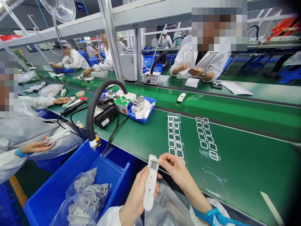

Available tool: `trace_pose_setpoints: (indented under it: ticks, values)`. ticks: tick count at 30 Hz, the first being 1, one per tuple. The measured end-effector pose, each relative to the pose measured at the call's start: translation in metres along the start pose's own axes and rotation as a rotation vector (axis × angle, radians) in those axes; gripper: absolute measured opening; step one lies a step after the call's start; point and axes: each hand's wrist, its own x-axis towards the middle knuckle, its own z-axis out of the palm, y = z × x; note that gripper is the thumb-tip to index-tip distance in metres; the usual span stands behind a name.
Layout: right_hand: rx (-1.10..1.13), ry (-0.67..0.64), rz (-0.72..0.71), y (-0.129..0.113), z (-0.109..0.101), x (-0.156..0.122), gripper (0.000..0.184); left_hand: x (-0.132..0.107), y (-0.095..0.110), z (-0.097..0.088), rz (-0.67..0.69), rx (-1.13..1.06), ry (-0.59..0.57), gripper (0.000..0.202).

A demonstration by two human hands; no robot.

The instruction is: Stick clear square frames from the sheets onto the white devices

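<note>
My left hand (137, 191) is wrapped round a white handheld infrared thermometer (149, 191), held upright with its grey screen window facing me. Thumb and forefinger of my right hand (172, 164) pinch together at the right edge of that window; what lies between them, if anything, is too small to see. Beyond my hands lies a clear sheet of white-edged square frames (175, 135), its near end partly behind my right hand. A second sheet of such frames (207, 133) is to its right.
A blue bin (122, 182) with bagged grey-white parts (91, 201) stands at left below the bench. Behind it are a black flexible hose (89, 116) and a blue tray of jars (148, 114). Another thermometer (181, 97) lies on the green belt. Co-workers sit left and opposite.
</note>
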Motion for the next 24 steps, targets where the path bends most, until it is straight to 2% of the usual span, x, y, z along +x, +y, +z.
trace_pose_setpoints:
  ticks: [4, 8, 13, 16, 19, 24]
  values:
    - [-0.021, -0.04, -0.009, 0.007, 0.002, 0.003, 0.036, 0.0, 0.001, 0.002, -0.001, 0.01, -0.016, 0.053]
    - [-0.119, 0.05, -0.103, 0.014, 0.009, -0.004, 0.033, -0.001, 0.002, 0.005, -0.004, 0.017, -0.004, 0.056]
    - [-0.499, 0.223, -0.563, 0.03, 0.016, -0.023, 0.024, 0.0, 0.0, 0.004, 0.033, 0.053, -0.011, 0.053]
    - [-0.635, 0.207, -0.713, 0.036, 0.011, -0.029, 0.031, 0.0, 0.0, 0.003, 0.046, 0.109, -0.004, 0.052]
    - [-0.499, 0.134, -0.651, 0.031, 0.001, -0.026, 0.031, -0.002, 0.002, 0.004, 0.051, 0.184, -0.018, 0.053]
    - [-0.286, 0.076, -0.378, 0.016, -0.012, -0.013, 0.026, -0.004, 0.003, 0.009, 0.072, 0.364, -0.124, 0.047]
